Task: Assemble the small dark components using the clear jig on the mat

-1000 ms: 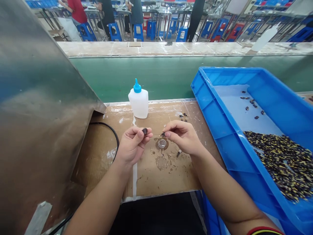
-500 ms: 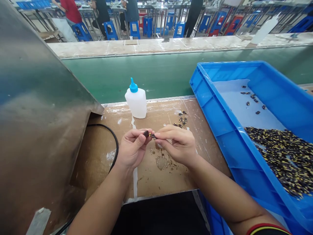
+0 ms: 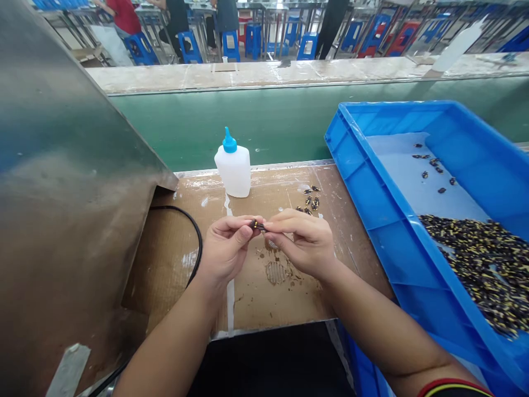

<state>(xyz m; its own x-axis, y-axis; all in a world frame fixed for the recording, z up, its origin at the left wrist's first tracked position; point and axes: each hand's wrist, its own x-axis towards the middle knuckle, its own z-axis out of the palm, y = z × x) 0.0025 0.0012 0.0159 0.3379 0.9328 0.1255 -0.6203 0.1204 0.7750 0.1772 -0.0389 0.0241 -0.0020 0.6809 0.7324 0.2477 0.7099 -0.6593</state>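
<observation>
Brown and stained, the table (image 3: 264, 303) lies before us, a green strip (image 3: 248, 124) crossing behind it at twelve o'clock. From the head camera we see our left hand (image 3: 225, 245) with its grip pinched on one end of a small dark part (image 3: 257, 225) with a touch of yellow, held above the table; our right hand (image 3: 305, 242) pinches the other end in its grip. Whether it is one piece or two meeting, we cannot tell. From there, a white bottle (image 3: 234, 172) stands upright at eleven o'clock, loose parts (image 3: 315, 203) lie at two, and a blue tray (image 3: 363, 182) sits at three, holding a heap (image 3: 475, 264) of dark-and-yellow pieces.
</observation>
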